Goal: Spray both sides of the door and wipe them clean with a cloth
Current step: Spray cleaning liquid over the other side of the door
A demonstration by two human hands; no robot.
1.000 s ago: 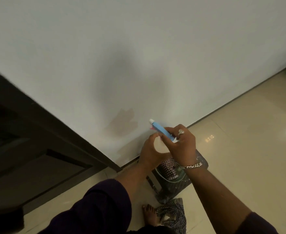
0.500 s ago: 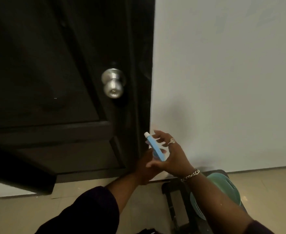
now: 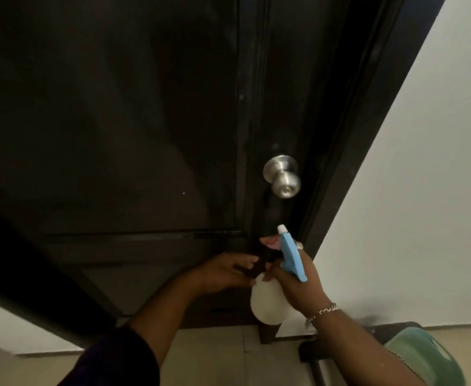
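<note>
Right hand (image 3: 295,285) is wrapped round the neck of the spray bottle (image 3: 270,305), fingers curled in front of the blue trigger head (image 3: 291,254), white nozzle tip pointing up and fwd at the dark door (image 3: 117,121). Bottle's pale round body hangs below my fist, just in front of the door's lower panel. Left hand (image 3: 223,271) is up beside it, fingers reaching across toward the bottle neck; too dark to tell if they're touching it or gripping anything. Silver door knob (image 3: 283,176) sits above the nozzle, near the door's right edge, next to the dark frame (image 3: 354,121). White wall (image 3: 423,204) to the right. Bracelet (image 3: 322,312) on my right wrist, ring on a finger. Down on the tiled floor (image 3: 215,355), bottom right, a green rounded thing (image 3: 423,358) on a dark stand, can't make out what. No cloth in sight.
</note>
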